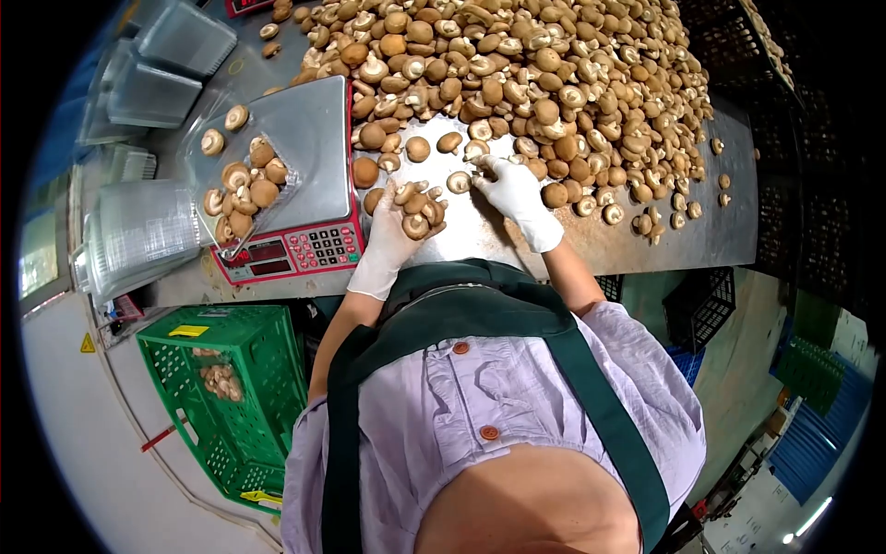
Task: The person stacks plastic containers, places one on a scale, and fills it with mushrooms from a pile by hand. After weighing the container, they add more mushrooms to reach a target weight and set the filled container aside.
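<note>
Several brown-capped mushrooms [417, 210] lie gathered in my gloved left hand [391, 231], whose fingers curl up around them. My right hand [513, 192], also in a white glove, reaches to the near edge of the mushroom pile [517, 74]. Its thumb and forefinger are apart, the fingertips right beside a pale upturned mushroom [459, 182] and another mushroom [475, 150] just beyond. To the left, a clear plastic tray [288, 189] with several mushrooms in it sits on the scale's metal platform [314, 120]. Two loose mushrooms lie behind that tray.
The red scale's keypad [325, 246] faces me. Stacked clear trays [143, 226] stand at the far left. Below the table on the left is a green crate [263, 397] with a packed tray of mushrooms inside. A black crate [699, 309] stands low on the right.
</note>
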Available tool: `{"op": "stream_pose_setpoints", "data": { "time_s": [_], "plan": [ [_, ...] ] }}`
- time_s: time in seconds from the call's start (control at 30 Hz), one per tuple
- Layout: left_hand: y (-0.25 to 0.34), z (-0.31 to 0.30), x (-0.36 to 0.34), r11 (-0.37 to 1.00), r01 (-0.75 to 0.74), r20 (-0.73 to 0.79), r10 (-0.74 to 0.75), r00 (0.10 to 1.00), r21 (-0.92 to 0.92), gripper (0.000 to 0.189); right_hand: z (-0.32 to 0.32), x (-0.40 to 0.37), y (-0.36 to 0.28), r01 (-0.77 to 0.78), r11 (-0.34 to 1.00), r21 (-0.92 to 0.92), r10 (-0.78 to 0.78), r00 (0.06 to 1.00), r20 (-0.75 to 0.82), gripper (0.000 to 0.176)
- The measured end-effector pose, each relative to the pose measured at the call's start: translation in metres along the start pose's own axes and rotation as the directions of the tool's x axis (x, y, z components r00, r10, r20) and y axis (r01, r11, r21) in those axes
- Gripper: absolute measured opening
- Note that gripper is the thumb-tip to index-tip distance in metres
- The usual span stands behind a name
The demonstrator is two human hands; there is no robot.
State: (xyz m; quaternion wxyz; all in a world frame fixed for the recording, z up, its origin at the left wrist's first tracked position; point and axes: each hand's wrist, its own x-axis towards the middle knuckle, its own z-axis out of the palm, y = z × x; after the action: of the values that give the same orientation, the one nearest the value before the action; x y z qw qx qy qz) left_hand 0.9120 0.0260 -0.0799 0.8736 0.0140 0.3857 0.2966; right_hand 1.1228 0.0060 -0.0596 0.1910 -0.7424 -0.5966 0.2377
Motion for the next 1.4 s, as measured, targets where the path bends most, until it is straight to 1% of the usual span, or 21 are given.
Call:
{"op": "stream_pose_setpoints", "data": {
  "time_s": [0.03,0.13,0.27,0.3,0.4,0.43,0.53,0.63,0.67,0.73,0.77,0.8,0.87,0.9,1.0,1.07,1.13,1.2,1.23,1.3,1.4],
  "plan": [
    [0.001,-0.001,0.0,1.0,-0.001,0.017,0.001,1.0,-0.012,0.053,0.003,-0.002,-0.002,0.0,0.999,-0.042,0.002,0.999,0.032,0.031],
    [0.001,0.0,0.0,0.999,-0.007,0.05,0.009,0.999,-0.042,0.054,0.02,-0.003,-0.001,0.224,0.964,-0.147,-0.229,0.973,-0.018,0.028],
    [0.002,-0.003,-0.001,0.998,0.024,0.099,-0.018,0.995,-0.059,0.052,0.013,-0.003,-0.01,0.251,0.965,-0.071,-0.25,0.968,0.026,0.029],
    [0.002,-0.003,-0.001,0.998,0.021,0.099,-0.015,0.995,-0.06,0.052,0.011,0.0,-0.01,0.183,0.983,-0.023,-0.182,0.982,0.048,0.029],
    [0.004,0.0,-0.005,0.999,0.035,0.142,-0.03,0.989,-0.029,0.054,0.003,0.007,-0.007,0.03,0.999,0.033,-0.029,0.999,-0.028,0.028],
    [0.004,0.001,-0.005,0.998,0.047,0.179,-0.037,0.983,-0.049,0.055,0.002,0.01,-0.005,0.014,1.0,-0.023,-0.017,0.991,-0.133,0.028],
    [0.004,0.001,-0.004,0.993,0.077,0.255,-0.052,0.966,-0.092,0.055,0.005,0.022,0.011,0.025,0.981,-0.191,-0.079,0.958,-0.277,0.041],
    [0.005,-0.005,-0.001,0.977,0.142,0.34,-0.082,0.937,-0.157,0.054,0.011,0.027,0.007,0.057,0.982,-0.182,-0.098,0.969,-0.225,0.044],
    [0.006,-0.008,0.0,0.962,0.188,0.387,-0.099,0.917,-0.2,0.054,0.015,0.027,0.005,0.145,0.973,-0.177,-0.183,0.957,-0.223,0.044],
    [0.005,-0.019,0.004,0.968,0.159,0.368,-0.079,0.927,-0.193,0.054,0.025,0.019,-0.001,0.164,0.943,-0.289,-0.229,0.951,-0.207,0.041],
    [0.005,-0.021,0.004,0.974,0.13,0.347,-0.059,0.936,-0.186,0.054,0.029,0.017,-0.003,0.205,0.94,-0.271,-0.267,0.939,-0.217,0.039],
    [0.004,-0.023,0.005,0.974,0.131,0.348,-0.06,0.936,-0.185,0.054,0.03,0.017,-0.003,0.177,0.979,-0.1,-0.184,0.981,-0.065,0.038],
    [0.004,-0.025,0.006,0.985,0.094,0.33,-0.042,0.943,-0.144,0.05,0.032,0.006,-0.008,0.274,0.957,0.1,-0.262,0.958,-0.116,0.037],
    [0.002,-0.026,0.007,0.985,0.095,0.329,-0.043,0.943,-0.143,0.05,0.025,0.002,-0.015,0.224,0.965,0.139,-0.224,0.974,-0.018,0.037],
    [0.0,-0.027,0.007,0.979,0.094,0.232,-0.05,0.971,-0.182,0.05,0.019,-0.003,-0.02,0.216,0.948,0.234,-0.202,0.976,-0.083,0.029],
    [0.001,-0.028,0.004,0.992,0.097,0.334,-0.064,0.94,-0.082,0.051,0.022,0.002,-0.019,0.217,0.938,0.269,-0.172,0.968,-0.18,0.026],
    [0.0,-0.028,0.005,0.983,0.142,0.389,-0.085,0.917,-0.118,0.051,0.017,0.008,-0.018,0.028,0.981,0.191,-0.009,0.995,-0.101,0.025],
    [0.0,-0.022,0.004,0.986,0.152,0.479,-0.1,0.872,-0.072,0.05,0.018,0.019,-0.014,0.085,0.981,0.176,-0.055,0.984,-0.169,0.026],
    [-0.001,-0.019,0.002,0.991,0.128,0.384,-0.107,0.917,-0.028,0.05,0.018,0.025,-0.013,0.086,0.981,0.175,-0.056,0.984,-0.17,0.026],
    [0.0,-0.014,-0.001,0.99,0.143,0.375,-0.124,0.919,-0.022,0.05,0.016,0.037,-0.019,0.231,0.967,0.107,-0.204,0.955,-0.216,0.028],
    [-0.005,-0.018,0.003,0.989,0.15,0.38,-0.135,0.915,-0.01,0.055,0.021,0.049,-0.039,0.294,0.955,0.03,-0.289,0.952,-0.101,0.03]
  ]
}}
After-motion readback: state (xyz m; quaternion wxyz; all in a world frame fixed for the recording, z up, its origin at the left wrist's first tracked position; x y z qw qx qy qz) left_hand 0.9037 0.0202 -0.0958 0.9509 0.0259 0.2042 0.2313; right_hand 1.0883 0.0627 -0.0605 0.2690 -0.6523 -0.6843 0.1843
